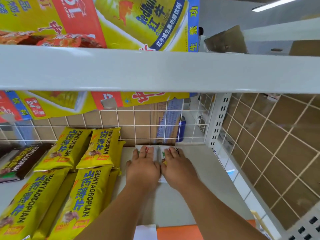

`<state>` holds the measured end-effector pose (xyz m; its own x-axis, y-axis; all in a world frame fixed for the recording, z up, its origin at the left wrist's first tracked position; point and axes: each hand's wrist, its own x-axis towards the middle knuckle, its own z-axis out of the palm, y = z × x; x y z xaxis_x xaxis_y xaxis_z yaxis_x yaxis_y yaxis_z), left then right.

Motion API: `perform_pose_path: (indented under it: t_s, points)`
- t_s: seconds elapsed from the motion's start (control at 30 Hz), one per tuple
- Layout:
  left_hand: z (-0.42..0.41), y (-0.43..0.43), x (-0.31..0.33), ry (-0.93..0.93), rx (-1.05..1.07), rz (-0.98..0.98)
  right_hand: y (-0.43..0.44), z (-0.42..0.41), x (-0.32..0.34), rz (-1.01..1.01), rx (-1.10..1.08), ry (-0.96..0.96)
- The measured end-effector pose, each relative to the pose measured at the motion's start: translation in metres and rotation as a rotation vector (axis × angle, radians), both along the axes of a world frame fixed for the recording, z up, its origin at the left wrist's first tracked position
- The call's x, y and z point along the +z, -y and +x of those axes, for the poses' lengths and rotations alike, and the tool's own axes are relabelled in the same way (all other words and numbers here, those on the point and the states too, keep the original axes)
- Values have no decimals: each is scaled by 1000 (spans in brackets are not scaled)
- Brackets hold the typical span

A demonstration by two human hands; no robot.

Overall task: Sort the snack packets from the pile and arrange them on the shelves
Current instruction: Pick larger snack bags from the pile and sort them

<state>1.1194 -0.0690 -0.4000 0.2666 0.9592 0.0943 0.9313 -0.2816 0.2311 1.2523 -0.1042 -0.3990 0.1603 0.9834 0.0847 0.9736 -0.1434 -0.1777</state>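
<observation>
Two white snack packets lie side by side at the back of the white shelf (204, 167), against the wire grid. My left hand (143, 168) rests flat on the left white packet (155, 150). My right hand (178, 168) lies flat on the right white packet (161, 153), fingers stretched toward the grid. Both packets are mostly hidden under my hands. Left of them lie several yellow packets (100, 148) marked SHANYAOBOPIAN in rows, and a dark brown packet (24, 161) at the far left.
A white wire grid (135, 125) backs the shelf, with cardboard and a blue can (181, 125) behind it. The upper shelf board (155, 71) overhangs, carrying yellow drink cartons (138, 19). A perforated white upright (218, 122) bounds the right side. An orange strip (176, 232) edges the shelf front.
</observation>
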Motion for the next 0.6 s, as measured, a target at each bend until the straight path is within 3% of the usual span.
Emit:
perform_pose_path:
  t_s: [0.6]
  points:
    - [2, -20, 0, 23, 36, -29, -21, 13, 1, 10, 27, 8]
